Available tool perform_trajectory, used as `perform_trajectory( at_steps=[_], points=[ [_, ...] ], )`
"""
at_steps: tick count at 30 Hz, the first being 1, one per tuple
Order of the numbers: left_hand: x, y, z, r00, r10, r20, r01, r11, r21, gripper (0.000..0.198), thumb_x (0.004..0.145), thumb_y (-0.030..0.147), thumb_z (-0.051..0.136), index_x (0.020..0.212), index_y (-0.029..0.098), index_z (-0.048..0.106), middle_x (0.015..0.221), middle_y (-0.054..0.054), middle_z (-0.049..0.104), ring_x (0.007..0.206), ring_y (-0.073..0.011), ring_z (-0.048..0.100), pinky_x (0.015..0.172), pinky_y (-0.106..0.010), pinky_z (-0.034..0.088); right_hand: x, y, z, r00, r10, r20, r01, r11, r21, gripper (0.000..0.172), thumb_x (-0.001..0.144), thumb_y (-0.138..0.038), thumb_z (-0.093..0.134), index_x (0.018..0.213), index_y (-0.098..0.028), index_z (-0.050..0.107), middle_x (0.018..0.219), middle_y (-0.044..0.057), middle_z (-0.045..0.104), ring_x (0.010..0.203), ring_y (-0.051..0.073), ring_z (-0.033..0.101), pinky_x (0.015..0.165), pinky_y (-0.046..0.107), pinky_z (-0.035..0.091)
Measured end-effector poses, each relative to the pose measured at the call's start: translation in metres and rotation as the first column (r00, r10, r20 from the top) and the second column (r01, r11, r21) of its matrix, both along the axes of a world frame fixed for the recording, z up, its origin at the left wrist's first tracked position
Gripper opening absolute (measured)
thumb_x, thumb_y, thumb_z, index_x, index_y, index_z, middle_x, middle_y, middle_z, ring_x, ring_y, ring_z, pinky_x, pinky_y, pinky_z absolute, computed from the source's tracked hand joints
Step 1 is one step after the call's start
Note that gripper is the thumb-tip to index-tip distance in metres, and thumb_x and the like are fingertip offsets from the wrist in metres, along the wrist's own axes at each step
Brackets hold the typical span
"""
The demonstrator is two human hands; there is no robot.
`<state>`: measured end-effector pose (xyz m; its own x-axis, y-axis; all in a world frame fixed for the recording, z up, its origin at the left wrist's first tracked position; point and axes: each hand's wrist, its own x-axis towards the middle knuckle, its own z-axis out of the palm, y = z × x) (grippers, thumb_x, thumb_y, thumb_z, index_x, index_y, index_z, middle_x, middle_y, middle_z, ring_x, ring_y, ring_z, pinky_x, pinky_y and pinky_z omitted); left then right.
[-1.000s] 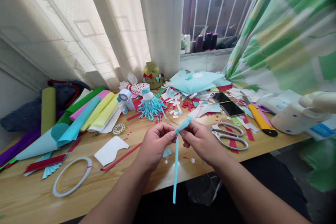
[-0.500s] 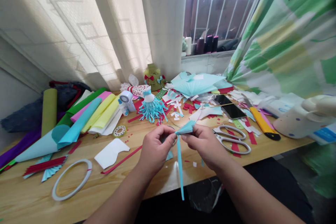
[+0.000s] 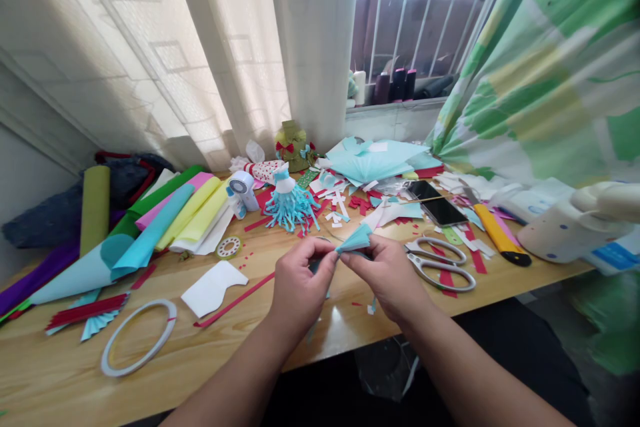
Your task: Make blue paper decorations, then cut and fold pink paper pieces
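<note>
Both my hands meet above the front of the wooden table (image 3: pixel 60 373). My left hand (image 3: pixel 300 283) and my right hand (image 3: pixel 387 273) each pinch a folded light-blue paper piece (image 3: pixel 354 239) that fans out between the fingertips. Its long hanging strip is hidden behind my hands. A light-blue fringed paper figure (image 3: pixel 289 202) stands just beyond my hands. Scissors with white handles (image 3: pixel 440 263) lie to the right of my right hand.
Rolled coloured paper sheets (image 3: pixel 165 217) lie at the left. A tape ring (image 3: pixel 137 337), a white paper scrap (image 3: pixel 213 288) and red strips lie near the front. A phone (image 3: pixel 440 208), a yellow utility knife (image 3: pixel 497 233) and a white device (image 3: pixel 575 227) sit on the right. Curtains hang behind.
The long blue strip that hung below my hands has been drawn up and no longer shows. The folded blue end now fans out wider between my fingertips.
</note>
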<state>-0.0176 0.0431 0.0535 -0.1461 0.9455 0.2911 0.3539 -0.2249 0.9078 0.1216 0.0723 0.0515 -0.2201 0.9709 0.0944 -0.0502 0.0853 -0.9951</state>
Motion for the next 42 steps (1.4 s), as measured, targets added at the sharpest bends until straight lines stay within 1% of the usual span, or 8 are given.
perform_trajectory(
  at_steps=[9,13,20,26,30,33,38,42],
  points=[
    [0.0,0.003,-0.002,0.971,-0.097,0.217,0.126,0.984,-0.123,0.012,0.079,0.029,0.061,0.077,0.017,0.059,0.069,0.001,0.062,0.066,-0.0127,0.057,0.063,-0.023,0.045,0.006,0.002,0.001,0.996,0.077,-0.033,-0.077,0.997,-0.001,0.007,0.073,-0.019,0.064,0.077,-0.018,0.07,0.07,0.0,0.068,0.069,0.014,0.061,0.068,0.026,0.046],
    [0.001,0.004,-0.004,0.953,-0.126,0.276,0.168,0.977,-0.133,0.012,0.08,0.028,0.061,0.079,0.017,0.058,0.071,0.001,0.062,0.068,-0.013,0.058,0.066,-0.025,0.046,0.007,0.002,0.0,0.998,0.057,0.021,-0.058,0.997,0.059,0.008,0.074,-0.016,0.062,0.074,-0.018,0.069,0.069,0.0,0.068,0.068,0.014,0.061,0.069,0.026,0.046],
    [0.007,0.004,-0.003,0.896,-0.135,0.423,0.207,0.97,-0.13,0.01,0.076,0.023,0.066,0.077,0.016,0.058,0.071,0.002,0.06,0.067,-0.0107,0.057,0.066,-0.024,0.046,0.006,0.002,0.002,0.999,0.005,0.04,-0.006,1.0,0.026,0.006,0.07,-0.019,0.065,0.074,-0.016,0.068,0.067,0.0,0.067,0.063,0.013,0.057,0.06,0.024,0.044],
    [0.005,0.006,-0.005,0.82,-0.171,0.546,0.297,0.943,-0.151,0.011,0.076,0.022,0.067,0.079,0.015,0.059,0.07,0.002,0.06,0.066,-0.009,0.055,0.065,-0.022,0.045,0.008,-0.001,0.004,0.997,-0.026,0.079,0.022,0.999,0.048,0.005,0.068,-0.02,0.067,0.068,-0.016,0.065,0.062,-0.001,0.064,0.057,0.011,0.052,0.054,0.022,0.041],
    [0.004,0.006,0.001,0.736,-0.151,0.66,0.362,0.912,-0.195,0.013,0.074,0.021,0.069,0.078,0.015,0.058,0.069,0.002,0.06,0.063,-0.0082,0.055,0.065,-0.023,0.046,0.009,0.0,0.007,0.987,-0.058,0.153,0.038,0.991,0.128,0.003,0.069,-0.018,0.065,0.066,-0.016,0.065,0.061,-0.001,0.063,0.056,0.012,0.053,0.053,0.023,0.041],
    [0.005,0.005,0.007,0.691,-0.096,0.716,0.386,0.887,-0.254,0.016,0.072,0.022,0.07,0.079,0.015,0.058,0.07,0.001,0.062,0.062,-0.009,0.057,0.066,-0.025,0.047,0.01,0.0,0.009,0.973,-0.104,0.205,0.052,0.969,0.242,0.005,0.07,-0.015,0.063,0.066,-0.017,0.065,0.059,-0.002,0.06,0.054,0.011,0.051,0.051,0.022,0.04],
    [0.006,0.004,0.009,0.627,-0.034,0.778,0.414,0.861,-0.296,0.018,0.071,0.018,0.071,0.081,0.016,0.056,0.064,0.002,0.061,0.054,-0.0063,0.054,0.062,-0.022,0.047,0.011,-0.002,0.007,0.936,-0.196,0.292,0.03,0.871,0.49,0.011,0.072,-0.008,0.062,0.069,-0.017,0.066,0.062,-0.002,0.061,0.055,0.01,0.05,0.052,0.021,0.039],
    [0.006,0.004,0.007,0.55,-0.041,0.834,0.465,0.845,-0.265,0.016,0.071,0.016,0.071,0.074,0.014,0.055,0.056,0.005,0.056,0.047,-0.0034,0.048,0.054,-0.018,0.044,0.014,-0.002,0.006,0.919,-0.215,0.331,-0.024,0.806,0.591,0.011,0.075,-0.009,0.059,0.073,-0.017,0.067,0.066,0.0,0.061,0.057,0.011,0.051,0.053,0.022,0.039]
  ],
)
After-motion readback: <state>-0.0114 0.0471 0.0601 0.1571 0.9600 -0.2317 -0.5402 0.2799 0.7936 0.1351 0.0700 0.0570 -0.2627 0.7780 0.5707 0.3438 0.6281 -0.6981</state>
